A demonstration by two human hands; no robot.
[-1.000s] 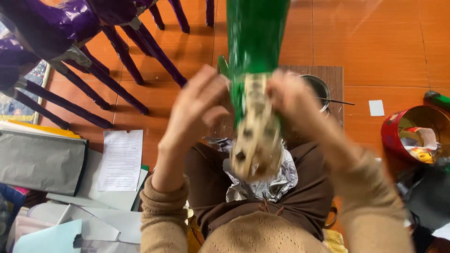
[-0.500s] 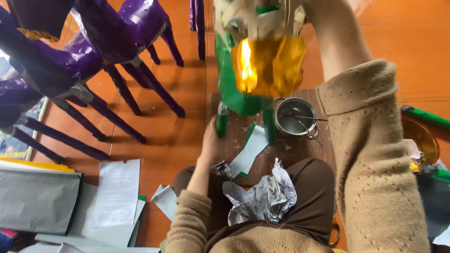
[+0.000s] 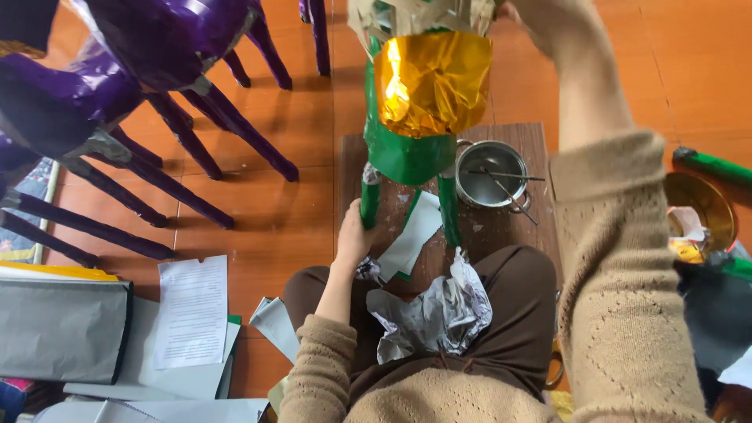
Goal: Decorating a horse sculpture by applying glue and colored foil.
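Orange tiled floor (image 3: 674, 70) all around, with a row of purple foil-wrapped animal figures (image 3: 141, 94) standing off to the left and stacks of paper (image 3: 192, 313) plus a grey folder (image 3: 63, 333) by the person's knee. They're sitting on the floor with a small wooden board (image 3: 501, 227) in front of them, and on it stands a green foil-covered figure (image 3: 407, 149) on thin legs, with a shiny gold foil patch (image 3: 431, 78) on its front. The top of it runs out of the picture, looks like bare cardboard and tape up there.

Left hand (image 3: 354, 235) is wrapped around one front leg low down, fingers closed on it. Right hand (image 3: 540, 19) is up at the top edge beside the head end, and honestly I can't tell if it's gripping or just resting there, it's mostly cut off.

A little metal pot (image 3: 489, 174) with sticks in it sits just beside the figure on the board. Crumpled silver foil (image 3: 435, 313) is in the lap, and a loose green-edged paper scrap (image 3: 411, 235) lies between the legs.

My guess: that thing is light and hollow, the legs look like the weak spot, and the foil would dent or tear easily. I'd take it by the body, not by the legs
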